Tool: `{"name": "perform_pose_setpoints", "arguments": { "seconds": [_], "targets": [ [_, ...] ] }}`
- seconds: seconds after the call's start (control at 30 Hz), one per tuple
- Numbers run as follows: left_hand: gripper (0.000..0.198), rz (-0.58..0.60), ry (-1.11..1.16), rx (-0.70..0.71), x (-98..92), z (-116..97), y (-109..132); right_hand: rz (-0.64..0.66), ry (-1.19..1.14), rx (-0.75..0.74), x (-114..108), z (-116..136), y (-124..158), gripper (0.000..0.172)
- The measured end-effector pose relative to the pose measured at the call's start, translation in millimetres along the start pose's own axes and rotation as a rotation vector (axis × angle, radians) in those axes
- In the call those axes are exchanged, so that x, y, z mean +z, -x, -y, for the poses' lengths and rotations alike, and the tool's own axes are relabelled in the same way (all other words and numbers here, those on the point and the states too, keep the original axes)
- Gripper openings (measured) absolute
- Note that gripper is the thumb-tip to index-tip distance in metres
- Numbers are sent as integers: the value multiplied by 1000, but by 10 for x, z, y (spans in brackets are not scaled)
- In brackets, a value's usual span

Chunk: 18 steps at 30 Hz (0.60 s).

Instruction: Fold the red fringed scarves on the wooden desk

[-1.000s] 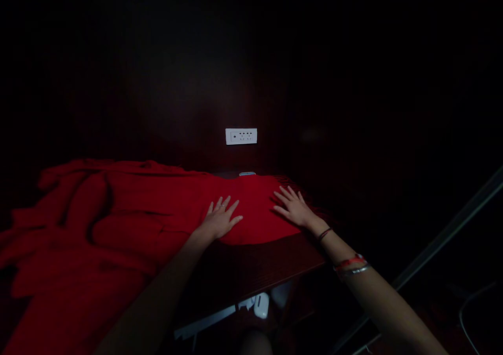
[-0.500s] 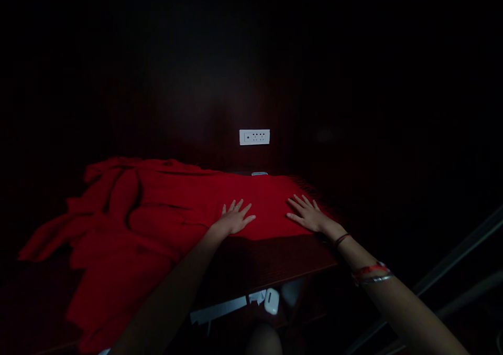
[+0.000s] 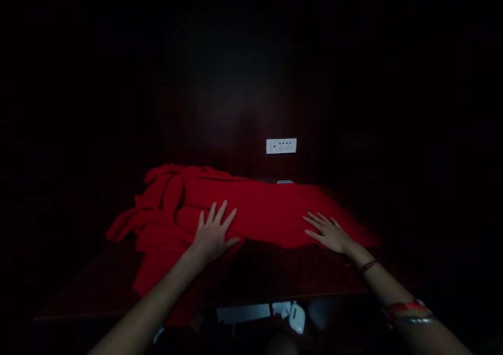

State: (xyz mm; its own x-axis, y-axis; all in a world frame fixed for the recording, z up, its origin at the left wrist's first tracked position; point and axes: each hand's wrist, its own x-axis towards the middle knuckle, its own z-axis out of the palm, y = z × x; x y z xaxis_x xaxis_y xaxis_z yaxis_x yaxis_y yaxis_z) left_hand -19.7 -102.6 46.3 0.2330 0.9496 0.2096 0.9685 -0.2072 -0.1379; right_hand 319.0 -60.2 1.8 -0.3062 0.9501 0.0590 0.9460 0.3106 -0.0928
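A large red cloth (image 3: 259, 208) lies spread over a dark wooden table (image 3: 291, 276), bunched and creased at its left end. My left hand (image 3: 214, 232) rests flat on the cloth near its front edge, fingers spread, a ring on one finger. My right hand (image 3: 328, 232) lies flat on the cloth's right part, fingers stretched out. Bracelets circle my right wrist and forearm. Neither hand grips anything.
A white wall socket (image 3: 281, 146) sits on the dark wall behind the table. A small pale object (image 3: 285, 182) peeks out past the cloth's far edge. Below the table's front edge lie white papers (image 3: 243, 313) and a small white device (image 3: 297, 317). The room is very dark.
My view has swung left and pulled back, so cloth and socket sit further right. My hands have slid apart across the cloth, the left one moving left towards the creased part.
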Motion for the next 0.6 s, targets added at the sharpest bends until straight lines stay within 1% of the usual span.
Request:
{"name": "perform_pose_setpoints", "arguments": {
  "seconds": [0.07, 0.1, 0.17, 0.23, 0.27, 0.33, 0.37, 0.43, 0.5, 0.53, 0.6],
  "targets": [
    [74, -12, -63, -83, 20, 286, 311, -9, -3, -3, 8, -25, -12, 60],
    [75, 14, -71, -110, 33, 419, 443, -13, -3, -6, 16, -39, -18, 60],
    [75, 78, -64, -92, 34, 659, 637, -18, -1, -7, 31, -76, -30, 58],
    [69, 106, -63, -38, -28, 875, 725, -18, -2, 1, 39, -121, -39, 57],
    [65, 117, -65, -13, -85, 982, 734, -18, -4, 7, 39, -147, -41, 57],
    [58, 102, -93, -37, -241, 1207, 700, -15, -11, 17, 31, -203, -42, 58],
    [55, 71, -135, -60, -329, 1325, 668, -12, -15, 19, 27, -233, -40, 58],
    [50, -62, -225, -95, -494, 1558, 595, -7, -21, 15, 22, -297, -33, 57],
    [50, -100, -274, -97, -610, 1747, 535, -5, -25, 13, 24, -357, -25, 58],
    [49, -75, -282, -96, -643, 1809, 516, -3, -26, 13, 24, -379, -21, 58],
    [45, 44, -295, -146, -665, 1840, 500, 6, -28, 20, 3, -387, -17, 58]
  ]
}}
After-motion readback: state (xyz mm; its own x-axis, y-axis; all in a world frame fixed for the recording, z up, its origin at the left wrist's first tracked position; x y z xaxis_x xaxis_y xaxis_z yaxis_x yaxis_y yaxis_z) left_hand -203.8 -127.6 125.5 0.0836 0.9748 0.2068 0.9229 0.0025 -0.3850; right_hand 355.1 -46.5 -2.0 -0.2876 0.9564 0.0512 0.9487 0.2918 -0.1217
